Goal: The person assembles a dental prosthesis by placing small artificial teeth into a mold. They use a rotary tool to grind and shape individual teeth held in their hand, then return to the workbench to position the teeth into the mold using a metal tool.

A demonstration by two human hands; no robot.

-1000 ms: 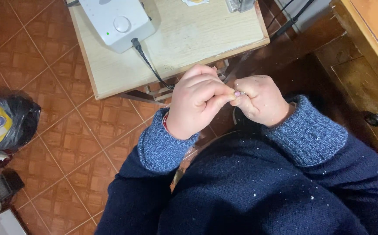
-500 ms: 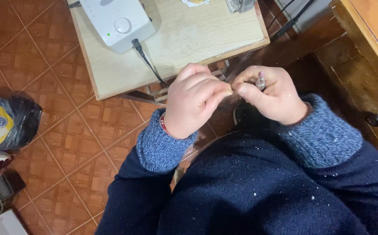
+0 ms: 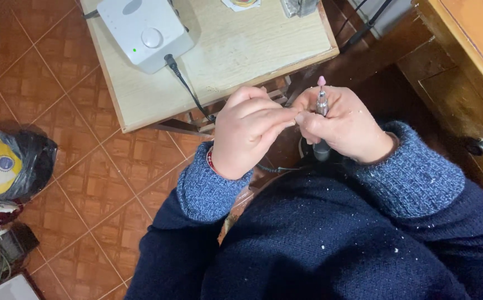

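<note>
My right hand (image 3: 344, 125) grips a slim metal rotary handpiece (image 3: 322, 105), held upright with its small pink grinding tip (image 3: 321, 81) pointing away from me. My left hand (image 3: 248, 130) is curled into a loose fist right beside it, its fingertips touching the right hand's fingers near the tool shaft. Whether the left hand pinches anything is hidden by its own fingers. A black cord (image 3: 277, 168) runs below the hands toward my lap. Both arms wear dark blue knitted sleeves flecked with white dust.
A small pale wooden table (image 3: 252, 61) stands just beyond the hands, bearing a white control box (image 3: 144, 30) with a black cable (image 3: 186, 86) plugged in. Dark wooden furniture with a knob (image 3: 477, 145) is at right. Bags (image 3: 8, 166) lie on the tiled floor at left.
My right hand has turned and risen slightly, bringing the handpiece upright so its pink tip now shows. The left hand stays pressed against it.
</note>
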